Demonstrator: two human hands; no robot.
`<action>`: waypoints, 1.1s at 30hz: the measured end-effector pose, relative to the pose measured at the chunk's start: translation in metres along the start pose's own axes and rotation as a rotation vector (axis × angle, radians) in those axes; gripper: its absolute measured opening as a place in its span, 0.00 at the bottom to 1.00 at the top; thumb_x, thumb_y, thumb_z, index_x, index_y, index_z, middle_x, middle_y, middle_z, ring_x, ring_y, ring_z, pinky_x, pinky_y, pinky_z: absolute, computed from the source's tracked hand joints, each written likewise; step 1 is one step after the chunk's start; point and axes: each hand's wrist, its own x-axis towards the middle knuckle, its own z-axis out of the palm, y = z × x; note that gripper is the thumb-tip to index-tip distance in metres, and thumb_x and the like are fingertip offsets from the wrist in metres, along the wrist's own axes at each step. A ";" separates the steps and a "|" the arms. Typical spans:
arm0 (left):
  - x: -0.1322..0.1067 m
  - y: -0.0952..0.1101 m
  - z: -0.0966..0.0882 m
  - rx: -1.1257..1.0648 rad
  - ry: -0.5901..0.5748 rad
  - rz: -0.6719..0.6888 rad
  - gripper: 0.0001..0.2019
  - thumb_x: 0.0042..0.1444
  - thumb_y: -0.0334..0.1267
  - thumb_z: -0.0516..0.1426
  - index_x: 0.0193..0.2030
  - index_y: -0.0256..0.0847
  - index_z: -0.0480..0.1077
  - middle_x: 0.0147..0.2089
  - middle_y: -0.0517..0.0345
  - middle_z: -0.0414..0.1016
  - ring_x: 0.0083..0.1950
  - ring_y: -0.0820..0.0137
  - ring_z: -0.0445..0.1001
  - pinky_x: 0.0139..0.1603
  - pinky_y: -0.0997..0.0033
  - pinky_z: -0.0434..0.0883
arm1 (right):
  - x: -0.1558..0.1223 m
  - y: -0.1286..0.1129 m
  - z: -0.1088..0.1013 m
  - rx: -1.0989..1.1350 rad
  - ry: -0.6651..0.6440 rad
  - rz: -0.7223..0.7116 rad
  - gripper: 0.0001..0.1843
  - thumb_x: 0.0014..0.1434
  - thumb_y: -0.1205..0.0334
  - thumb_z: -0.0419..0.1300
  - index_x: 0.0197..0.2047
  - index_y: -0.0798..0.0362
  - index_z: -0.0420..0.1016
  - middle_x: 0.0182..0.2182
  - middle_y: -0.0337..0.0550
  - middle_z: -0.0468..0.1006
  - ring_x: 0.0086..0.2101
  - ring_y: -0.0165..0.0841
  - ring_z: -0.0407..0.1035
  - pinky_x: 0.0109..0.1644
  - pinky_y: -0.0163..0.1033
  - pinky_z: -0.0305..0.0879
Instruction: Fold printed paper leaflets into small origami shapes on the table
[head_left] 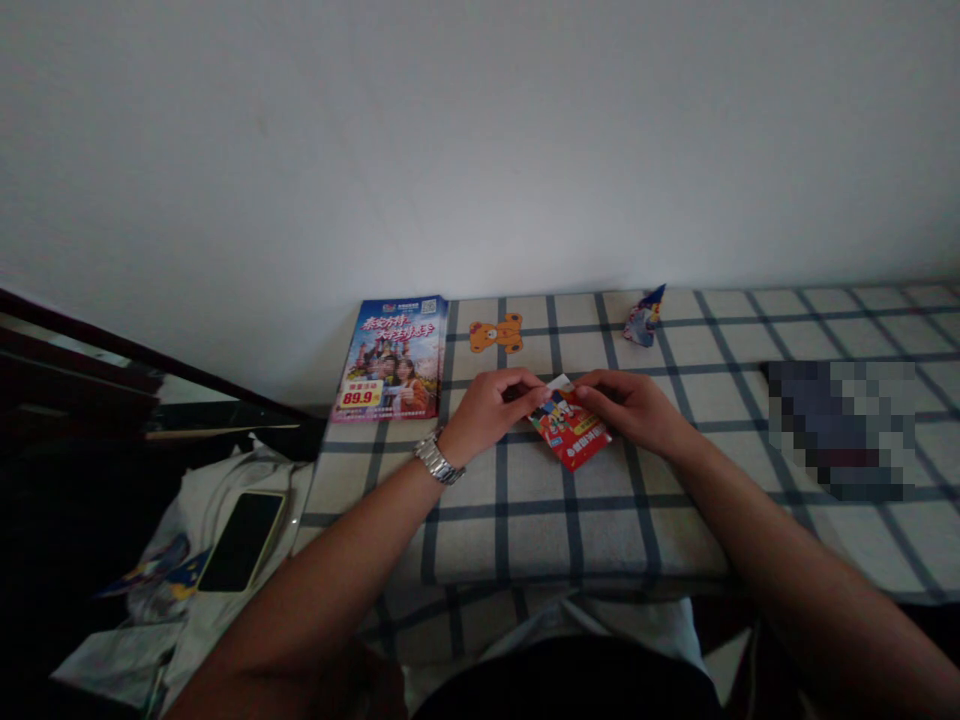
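Observation:
Between both hands is a folded paper flyer (576, 440), printed mostly red with small coloured figures and a white upper edge. My left hand (499, 405), with a metal watch (439, 459) on its wrist, pinches the flyer's upper left side between thumb and fingers. On the upper right side, my right hand (628, 405) pinches it the same way. The flyer is tilted, one corner pointing down toward me. A stack of blue and pink flyers (394, 360) lies left of my hands. Behind my right hand stands a folded piece of printed paper (644, 318).
A checked cloth (525, 520) covers the table, which meets a white wall (525, 150) behind. An orange bear figure (496, 333) lies near the wall. A dark pixelated object (836, 425) is at the right. Down left, a phone (242, 541) rests on pale material.

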 end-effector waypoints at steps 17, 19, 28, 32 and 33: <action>-0.002 -0.003 0.005 -0.182 0.037 -0.040 0.18 0.65 0.54 0.62 0.45 0.39 0.76 0.40 0.54 0.82 0.31 0.72 0.80 0.32 0.75 0.77 | 0.003 0.002 0.003 0.180 0.220 0.042 0.19 0.60 0.42 0.69 0.40 0.50 0.83 0.33 0.43 0.85 0.33 0.37 0.78 0.37 0.40 0.76; -0.001 -0.005 0.005 -0.169 0.062 -0.033 0.17 0.65 0.53 0.62 0.44 0.40 0.75 0.38 0.55 0.81 0.31 0.72 0.79 0.32 0.75 0.76 | 0.004 0.001 0.003 0.173 0.208 0.029 0.19 0.61 0.42 0.69 0.40 0.50 0.82 0.33 0.43 0.85 0.33 0.37 0.78 0.37 0.41 0.77; 0.001 -0.010 0.003 -0.121 0.099 -0.014 0.17 0.65 0.54 0.62 0.44 0.40 0.77 0.36 0.56 0.81 0.32 0.71 0.78 0.33 0.74 0.75 | 0.008 0.006 -0.001 0.199 0.278 0.036 0.19 0.61 0.40 0.68 0.37 0.48 0.76 0.30 0.43 0.82 0.31 0.38 0.78 0.36 0.43 0.80; 0.001 -0.007 0.002 -0.119 0.100 -0.010 0.18 0.65 0.55 0.61 0.44 0.40 0.77 0.37 0.55 0.81 0.32 0.71 0.78 0.33 0.73 0.74 | 0.008 0.010 -0.001 0.159 0.251 0.028 0.17 0.65 0.42 0.64 0.40 0.48 0.77 0.32 0.43 0.82 0.32 0.37 0.79 0.37 0.43 0.80; 0.001 -0.007 0.002 -0.114 0.100 -0.009 0.18 0.66 0.54 0.61 0.44 0.40 0.77 0.37 0.55 0.81 0.32 0.71 0.78 0.33 0.73 0.74 | 0.008 0.011 -0.001 0.153 0.245 0.019 0.17 0.65 0.43 0.64 0.41 0.48 0.77 0.34 0.43 0.82 0.33 0.38 0.79 0.38 0.43 0.80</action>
